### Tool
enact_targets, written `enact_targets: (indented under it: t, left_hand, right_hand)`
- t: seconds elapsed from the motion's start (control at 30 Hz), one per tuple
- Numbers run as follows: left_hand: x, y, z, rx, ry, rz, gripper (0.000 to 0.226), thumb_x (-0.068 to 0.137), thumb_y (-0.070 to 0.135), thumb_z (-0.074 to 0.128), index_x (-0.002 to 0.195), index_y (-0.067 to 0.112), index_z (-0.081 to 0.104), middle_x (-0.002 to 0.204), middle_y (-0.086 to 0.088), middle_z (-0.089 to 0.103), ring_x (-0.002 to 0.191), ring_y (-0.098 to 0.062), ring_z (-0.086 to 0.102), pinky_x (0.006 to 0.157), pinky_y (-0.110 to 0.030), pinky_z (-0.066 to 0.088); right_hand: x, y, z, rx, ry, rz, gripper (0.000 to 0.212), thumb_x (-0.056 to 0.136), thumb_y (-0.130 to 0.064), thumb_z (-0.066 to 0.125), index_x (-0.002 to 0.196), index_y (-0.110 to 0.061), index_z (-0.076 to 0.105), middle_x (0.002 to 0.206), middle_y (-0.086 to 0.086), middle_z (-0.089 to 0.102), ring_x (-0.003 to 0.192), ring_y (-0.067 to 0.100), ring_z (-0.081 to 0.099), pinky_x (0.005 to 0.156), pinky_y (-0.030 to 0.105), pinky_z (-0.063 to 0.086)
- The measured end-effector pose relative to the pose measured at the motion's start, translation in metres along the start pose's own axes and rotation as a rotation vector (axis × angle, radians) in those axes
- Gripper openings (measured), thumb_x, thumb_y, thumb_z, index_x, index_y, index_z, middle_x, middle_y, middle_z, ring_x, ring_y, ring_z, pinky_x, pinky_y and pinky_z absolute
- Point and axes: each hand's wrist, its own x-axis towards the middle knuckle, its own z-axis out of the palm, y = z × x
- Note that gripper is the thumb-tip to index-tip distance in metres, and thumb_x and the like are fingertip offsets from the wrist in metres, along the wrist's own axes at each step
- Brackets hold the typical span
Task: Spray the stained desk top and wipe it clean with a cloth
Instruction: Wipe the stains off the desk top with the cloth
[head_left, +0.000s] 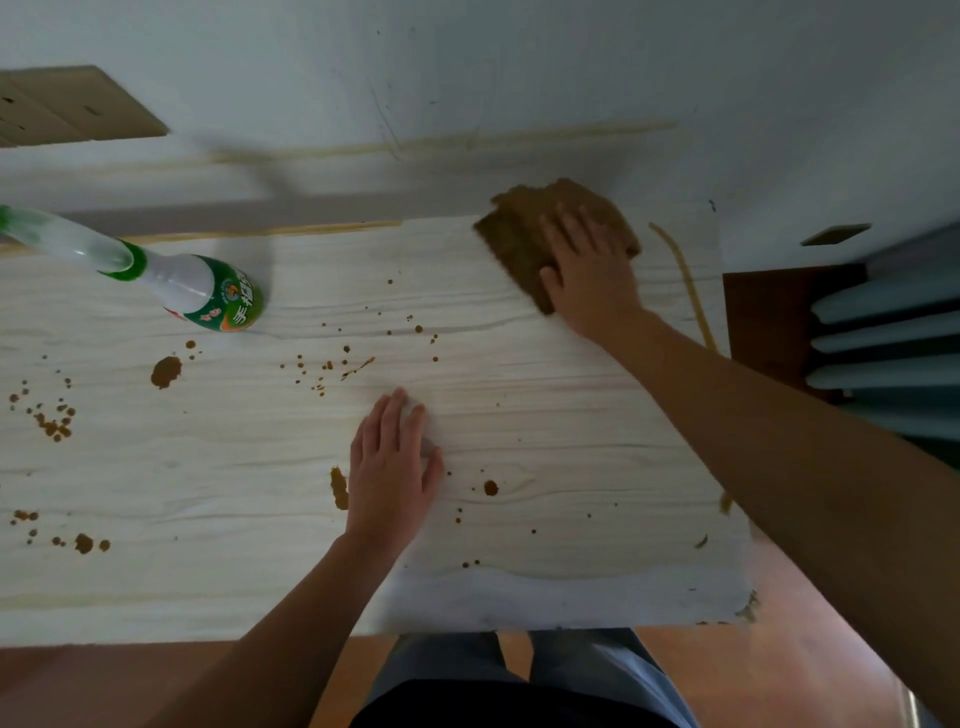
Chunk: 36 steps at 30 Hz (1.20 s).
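- Your right hand lies flat on the folded brown cloth, fingers straight and spread, pressing it down on the far right part of the pale wood-grain desk top, close to the back edge.
- Your left hand rests palm down near the middle of the desk top, fingers straight and close together, holding nothing.
- The white spray bottle with the green label stands on the far left part of the desk, well apart from both hands; its top leans out toward the left edge of the view.
- Brown stains are scattered over the surface: a larger blot just in front of the bottle, a cluster of specks between the bottle and your left hand, a smear touching the left side of your left hand, a round spot just to its right, and more specks along the left edge.
- A thin brown streak runs along the desk top's right side, just beside the cloth.
- The white wall rises behind the desk.
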Motion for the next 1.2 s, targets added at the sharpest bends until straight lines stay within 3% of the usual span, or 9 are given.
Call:
enact_targets:
  t: [0.13,0.33,0.53,1.0,1.2]
  left_hand:
    - [0.0,0.008,0.002,-0.044,0.005,-0.068,0.054,0.094,0.03,0.061,0.141,0.008,0.048,0.157,-0.016,0.037,0.148,-0.034,0.03,0.115,-0.052,0.038]
    - [-0.001,0.01,0.002,-0.056,-0.004,-0.079,0.055,0.095,0.03,0.061,0.142,0.007,0.046,0.158,-0.017,0.036,0.148,-0.034,0.029,0.114,-0.054,0.038]
    - [0.0,0.005,-0.002,-0.019,-0.046,-0.046,0.059,0.098,0.046,0.041,0.145,0.01,0.043,0.16,-0.015,0.034,0.15,-0.032,0.027,0.117,-0.05,0.034]
    - [-0.006,0.008,0.001,0.01,-0.023,-0.007,0.06,0.102,0.044,0.039,0.147,0.005,0.043,0.16,-0.021,0.033,0.15,-0.036,0.026,0.117,-0.055,0.034]
    - [0.002,0.025,-0.003,-0.024,-0.017,-0.12,0.06,0.1,0.046,0.039,0.144,0.007,0.041,0.157,-0.021,0.035,0.144,-0.041,0.034,0.113,-0.06,0.036]
  right_hand:
    - [0.003,0.038,-0.01,0.02,-0.003,0.249,0.063,0.103,-0.039,0.036,0.158,-0.016,0.018,0.165,0.012,0.015,0.152,0.032,0.012,0.123,0.047,0.012]
    - [-0.01,0.041,-0.007,0.023,0.003,0.259,0.063,0.102,-0.033,0.038,0.158,-0.014,0.016,0.165,0.014,0.014,0.152,0.033,0.011,0.123,0.047,0.011]
    - [-0.046,0.045,-0.002,0.014,0.028,0.259,0.061,0.103,-0.033,0.036,0.158,-0.016,0.017,0.165,0.012,0.015,0.152,0.031,0.012,0.123,0.047,0.012]
    - [-0.237,0.005,0.019,0.085,-0.053,0.422,0.069,0.102,-0.038,0.038,0.159,-0.019,0.005,0.167,0.008,0.005,0.153,0.026,0.003,0.124,0.047,0.009]
    - [-0.259,0.006,0.02,0.108,-0.072,0.426,0.07,0.101,-0.04,0.041,0.159,-0.02,0.008,0.167,0.007,0.006,0.153,0.025,0.001,0.122,0.042,0.002]
